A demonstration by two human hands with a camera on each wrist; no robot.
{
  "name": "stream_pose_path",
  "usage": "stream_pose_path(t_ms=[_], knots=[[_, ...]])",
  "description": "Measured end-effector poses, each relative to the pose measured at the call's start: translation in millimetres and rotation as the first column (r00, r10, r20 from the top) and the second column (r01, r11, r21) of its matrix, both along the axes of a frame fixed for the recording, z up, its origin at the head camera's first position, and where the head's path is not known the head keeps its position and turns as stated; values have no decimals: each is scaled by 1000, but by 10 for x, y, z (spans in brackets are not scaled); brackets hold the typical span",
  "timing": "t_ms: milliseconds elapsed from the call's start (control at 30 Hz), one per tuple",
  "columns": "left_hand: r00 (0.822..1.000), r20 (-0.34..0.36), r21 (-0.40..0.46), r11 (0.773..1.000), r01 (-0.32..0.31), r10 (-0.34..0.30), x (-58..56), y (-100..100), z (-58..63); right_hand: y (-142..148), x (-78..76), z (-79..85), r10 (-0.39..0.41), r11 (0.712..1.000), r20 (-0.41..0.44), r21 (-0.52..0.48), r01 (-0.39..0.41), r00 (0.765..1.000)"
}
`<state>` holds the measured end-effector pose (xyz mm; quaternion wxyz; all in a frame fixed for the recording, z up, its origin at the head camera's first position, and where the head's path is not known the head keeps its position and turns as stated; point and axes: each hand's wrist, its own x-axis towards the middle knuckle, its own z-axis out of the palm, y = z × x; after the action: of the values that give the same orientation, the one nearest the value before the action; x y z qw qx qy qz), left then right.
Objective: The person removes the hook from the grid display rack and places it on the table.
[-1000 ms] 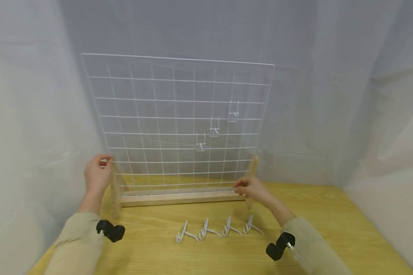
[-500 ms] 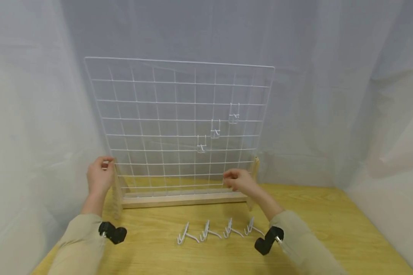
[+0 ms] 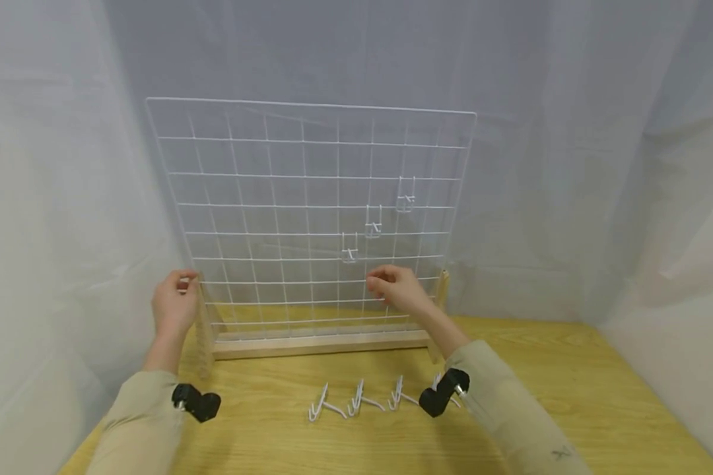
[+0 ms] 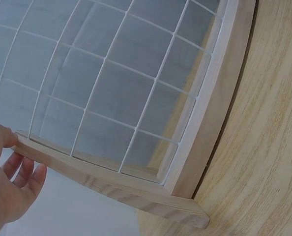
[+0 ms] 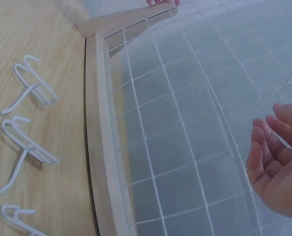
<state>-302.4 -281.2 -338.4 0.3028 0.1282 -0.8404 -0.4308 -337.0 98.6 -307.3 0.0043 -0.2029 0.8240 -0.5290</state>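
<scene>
A white wire grid panel (image 3: 267, 206) stands upright in a wooden stand (image 3: 321, 346). My left hand (image 3: 175, 303) pinches the top of the stand's left side post (image 4: 62, 160); in the left wrist view its thumb and fingers lie around the end of that post. My right hand (image 3: 399, 289) is in front of the grid's lower right part, fingers loosely bent and nothing in them. Just above it, three white hooks hang on the wires in a diagonal: a low hook (image 3: 349, 254), a middle hook (image 3: 373, 229) and a top hook (image 3: 406, 198).
Several loose white hooks lie in a row on the wooden table (image 3: 261, 422) before the stand, among them a left-end hook (image 3: 325, 401); my right wrist's camera (image 3: 444, 392) partly covers the right-end one. White sheeting (image 3: 541, 165) surrounds the table.
My right hand has moved left and up, from beside the stand's right post to in front of the grid below the hung hooks. The left hand stays at the left post.
</scene>
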Motion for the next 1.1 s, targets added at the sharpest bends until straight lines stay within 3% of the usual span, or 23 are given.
stream_pose_path(t_ms=[467,733,1100], knots=[[1000,-10,-2,1000,-2,2,-1,-8,-16,-206,-60,215,28,995,-28,-99,-31,999],[1000,-6,-6,1000,-2,2,3,-10,-6,-342,-100,320,-6,997,-62,-78,1,998],[1000,4,5,1000,-2,1,17,-7,11,-432,-109,376,-22,999,-47,-51,19,999]])
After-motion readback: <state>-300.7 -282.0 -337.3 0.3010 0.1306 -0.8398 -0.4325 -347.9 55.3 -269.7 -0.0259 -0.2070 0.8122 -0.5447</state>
